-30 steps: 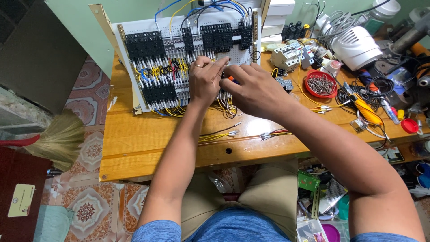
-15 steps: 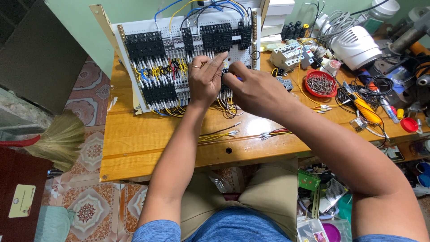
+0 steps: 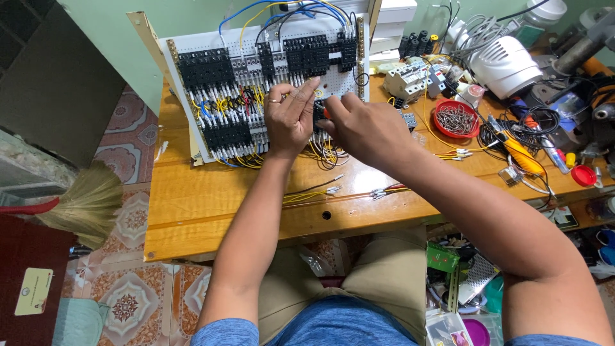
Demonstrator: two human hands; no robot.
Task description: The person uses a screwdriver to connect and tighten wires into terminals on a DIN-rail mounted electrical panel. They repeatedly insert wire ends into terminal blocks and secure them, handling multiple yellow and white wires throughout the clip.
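White perforated wiring panel [image 3: 269, 83] with black relay blocks stands tilted on the wooden tabletop [image 3: 211, 198]. Left hand [image 3: 288, 118] fingers pressed together against it; right hand [image 3: 368, 128] pinches a red-handled tool [image 3: 325, 113]. Red round bowl [image 3: 453, 118] of screws sits to the right, yellow label [image 3: 33, 291] low on the left, patterned tile floor [image 3: 128, 295] below.

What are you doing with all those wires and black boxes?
A person sits at a wooden table, both hands up against a white wiring panel propped upright. The left hand rests on the black blocks and wires. The right hand pinches something small with an orange tip. Loose wires lie on the table, and a red bowl of small metal parts sits nearby.
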